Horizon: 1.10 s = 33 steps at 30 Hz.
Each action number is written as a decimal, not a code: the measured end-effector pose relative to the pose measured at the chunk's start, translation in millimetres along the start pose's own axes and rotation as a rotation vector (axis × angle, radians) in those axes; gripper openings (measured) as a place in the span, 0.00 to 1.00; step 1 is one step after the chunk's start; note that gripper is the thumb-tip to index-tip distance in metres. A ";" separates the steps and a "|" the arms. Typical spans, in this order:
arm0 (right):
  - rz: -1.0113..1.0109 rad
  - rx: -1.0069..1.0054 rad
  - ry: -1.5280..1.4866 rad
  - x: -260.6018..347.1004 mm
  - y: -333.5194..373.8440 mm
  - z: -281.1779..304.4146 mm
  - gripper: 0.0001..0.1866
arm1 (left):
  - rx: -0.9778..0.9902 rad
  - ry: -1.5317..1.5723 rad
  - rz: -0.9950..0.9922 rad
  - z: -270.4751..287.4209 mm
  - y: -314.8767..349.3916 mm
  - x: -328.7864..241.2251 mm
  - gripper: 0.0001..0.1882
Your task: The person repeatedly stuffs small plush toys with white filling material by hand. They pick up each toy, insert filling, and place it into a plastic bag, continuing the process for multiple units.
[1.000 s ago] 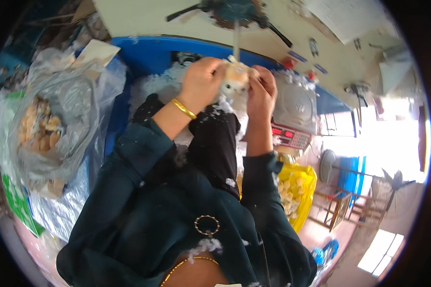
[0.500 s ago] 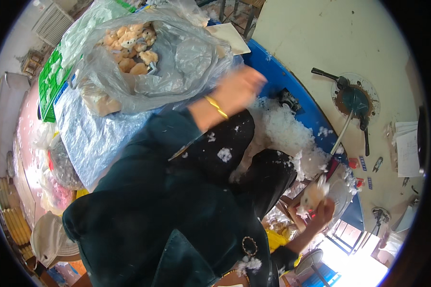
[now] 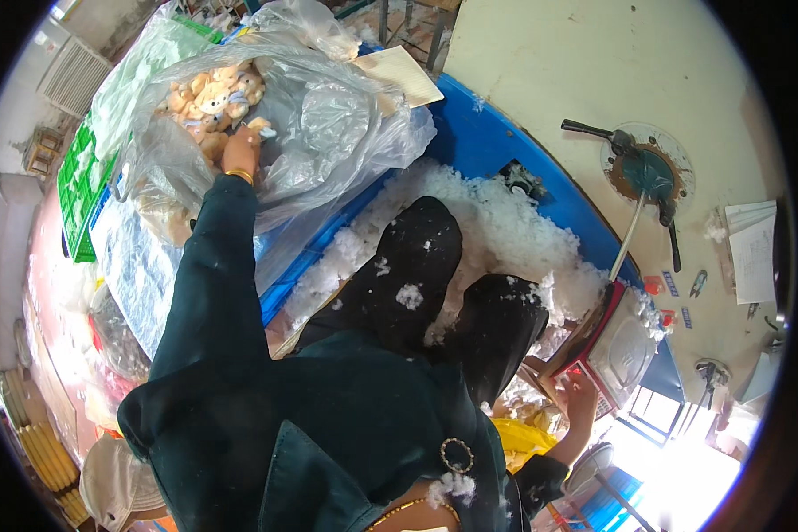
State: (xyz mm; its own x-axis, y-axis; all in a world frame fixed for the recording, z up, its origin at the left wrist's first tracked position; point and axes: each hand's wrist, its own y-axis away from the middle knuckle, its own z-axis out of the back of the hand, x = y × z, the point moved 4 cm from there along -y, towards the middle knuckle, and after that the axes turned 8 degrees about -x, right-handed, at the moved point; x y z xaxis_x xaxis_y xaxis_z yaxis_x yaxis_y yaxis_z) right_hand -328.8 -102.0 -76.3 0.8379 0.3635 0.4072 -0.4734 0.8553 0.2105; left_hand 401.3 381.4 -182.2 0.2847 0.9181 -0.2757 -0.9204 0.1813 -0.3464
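My left hand (image 3: 241, 152) reaches into a large clear plastic bag (image 3: 337, 115) at the upper left. Its fingers close round a small tan plush toy (image 3: 259, 127) at the edge of a heap of similar plush toys (image 3: 211, 93). Part of the grip is hidden by the hand itself. At the lower right, my right hand (image 3: 578, 388) is beside the red front of a weighing scale (image 3: 619, 359), fingers loosely bent and apart. Nothing shows in that hand.
White fluffy stuffing (image 3: 496, 230) fills a blue bin (image 3: 541, 168) around my knees. On the right, a pale table (image 3: 541, 53) carries a round metal fitting (image 3: 647, 177) with black handles, a rod and papers (image 3: 752, 253). A green crate (image 3: 80, 195) stands far left.
My left hand has swung from over the bin leftward into the bag and onto a plush toy. My right hand has let go of the small pale plush toy it held by the scale.
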 end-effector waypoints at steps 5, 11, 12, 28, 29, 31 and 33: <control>0.159 -0.062 -0.266 111.8 -27.7 11.7 0.10 | -0.284 1.055 0.432 60.9 -4.3 -37.8 0.17; 0.470 0.049 -0.601 235.9 -44.2 -29.8 0.13 | 0.544 1.716 0.314 139.6 46.3 -222.3 0.18; 0.431 0.162 -0.799 250.9 -47.9 -45.9 0.17 | 0.719 1.827 0.418 139.8 70.9 -252.3 0.18; 0.335 -0.017 -0.871 209.8 -40.7 -4.4 0.11 | 0.794 1.265 -0.614 158.7 203.7 -450.9 0.21; 0.358 0.017 -0.894 209.4 -40.5 -5.1 0.11 | 0.789 1.240 -0.694 164.4 207.0 -461.1 0.22; 0.406 0.084 -0.938 206.4 -41.5 -7.6 0.12 | 1.001 1.234 -0.545 143.0 217.0 -469.2 0.20; 0.347 -0.006 -0.955 198.8 -45.3 -3.3 0.11 | 1.042 1.200 -0.582 136.2 217.7 -478.3 0.18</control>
State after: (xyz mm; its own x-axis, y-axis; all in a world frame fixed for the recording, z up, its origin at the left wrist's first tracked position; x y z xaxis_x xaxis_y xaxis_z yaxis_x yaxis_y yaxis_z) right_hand -139.9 -67.2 -7.8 0.0857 0.1468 0.9854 -0.6454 0.7617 -0.0574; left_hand 28.3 29.8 -3.6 0.2025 -0.0263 -0.9789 -0.2612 0.9620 -0.0799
